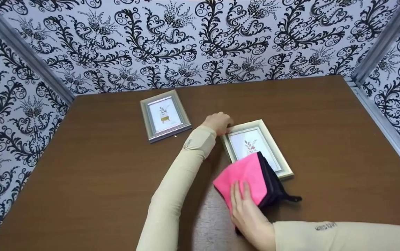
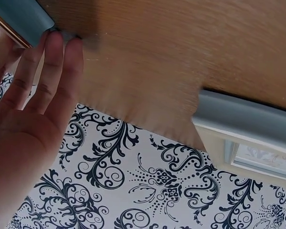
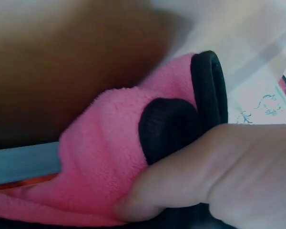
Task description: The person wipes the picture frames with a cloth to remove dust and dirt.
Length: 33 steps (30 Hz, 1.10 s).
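Note:
A cream picture frame (image 1: 272, 146) with a plant print lies face up on the table, slightly turned. My left hand (image 1: 218, 122) holds it at its far left corner; in the left wrist view the fingertips (image 2: 54, 40) hook against its blue-grey side. A folded pink cloth (image 1: 243, 172) with black edging and a black loop covers the frame's near left corner. My right hand (image 1: 247, 211) holds this cloth against the frame, fingers stretched over its top. In the right wrist view the thumb (image 3: 157, 188) presses into the cloth's near side.
Another picture frame (image 1: 165, 115), silvery and with a plant print, lies farther back to the left on the brown wooden table (image 1: 109, 174). Patterned black-and-white panels (image 1: 186, 45) rise behind the table and at both sides. A metal rail (image 1: 388, 129) runs along the right edge.

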Motion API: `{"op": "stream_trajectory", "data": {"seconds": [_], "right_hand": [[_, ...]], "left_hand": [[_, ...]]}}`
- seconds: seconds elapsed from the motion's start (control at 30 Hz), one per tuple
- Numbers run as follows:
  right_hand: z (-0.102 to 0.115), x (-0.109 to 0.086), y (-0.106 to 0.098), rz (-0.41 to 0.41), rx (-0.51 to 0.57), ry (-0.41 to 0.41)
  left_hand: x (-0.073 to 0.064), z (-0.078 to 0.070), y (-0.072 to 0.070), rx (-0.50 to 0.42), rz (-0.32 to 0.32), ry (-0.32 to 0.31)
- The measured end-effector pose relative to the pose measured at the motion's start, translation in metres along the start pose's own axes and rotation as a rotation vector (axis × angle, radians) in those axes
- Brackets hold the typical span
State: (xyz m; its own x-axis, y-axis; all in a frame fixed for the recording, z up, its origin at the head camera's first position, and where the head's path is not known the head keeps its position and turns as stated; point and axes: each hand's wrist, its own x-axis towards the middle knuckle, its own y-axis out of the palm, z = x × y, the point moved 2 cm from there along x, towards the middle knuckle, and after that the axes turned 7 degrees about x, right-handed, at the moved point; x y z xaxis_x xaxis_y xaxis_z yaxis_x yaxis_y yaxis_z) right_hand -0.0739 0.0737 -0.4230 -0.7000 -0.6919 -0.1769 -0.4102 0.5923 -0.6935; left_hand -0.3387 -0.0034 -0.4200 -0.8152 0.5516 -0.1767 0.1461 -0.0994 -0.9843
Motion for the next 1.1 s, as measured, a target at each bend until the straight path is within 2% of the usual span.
{"op": "stream_trajectory", "data": {"seconds": [0.17,0.4,0.5,0.6,0.7,0.87,0.97,1.1], "right_hand": [[-0.003,0.013,-0.005,0.051,-0.022,0.004],[-0.018,0.053,0.005,0.164,-0.069,0.042],[-0.025,0.069,0.011,0.16,-0.049,0.076],[-0.031,0.076,0.016,0.115,-0.027,0.111],[-0.031,0.068,0.016,0.084,-0.023,0.096],[-0.023,0.032,0.008,0.038,-0.002,0.007],[-0.026,0.016,0.006,-0.045,0.108,-0.025],[-0.049,0.009,0.013,-0.196,0.343,-0.096]], "left_hand": [[0.002,0.003,0.001,0.006,0.004,0.001],[-0.002,0.001,0.0,0.0,-0.008,0.012],[-0.004,0.001,0.0,0.002,-0.001,0.012],[-0.004,0.0,0.0,0.007,0.005,0.006],[-0.003,0.001,0.0,0.013,0.002,-0.002],[-0.004,0.0,0.002,0.016,-0.004,0.003],[-0.005,0.0,0.003,0.01,-0.015,0.001],[-0.008,0.0,0.006,0.001,-0.041,-0.026]]}}
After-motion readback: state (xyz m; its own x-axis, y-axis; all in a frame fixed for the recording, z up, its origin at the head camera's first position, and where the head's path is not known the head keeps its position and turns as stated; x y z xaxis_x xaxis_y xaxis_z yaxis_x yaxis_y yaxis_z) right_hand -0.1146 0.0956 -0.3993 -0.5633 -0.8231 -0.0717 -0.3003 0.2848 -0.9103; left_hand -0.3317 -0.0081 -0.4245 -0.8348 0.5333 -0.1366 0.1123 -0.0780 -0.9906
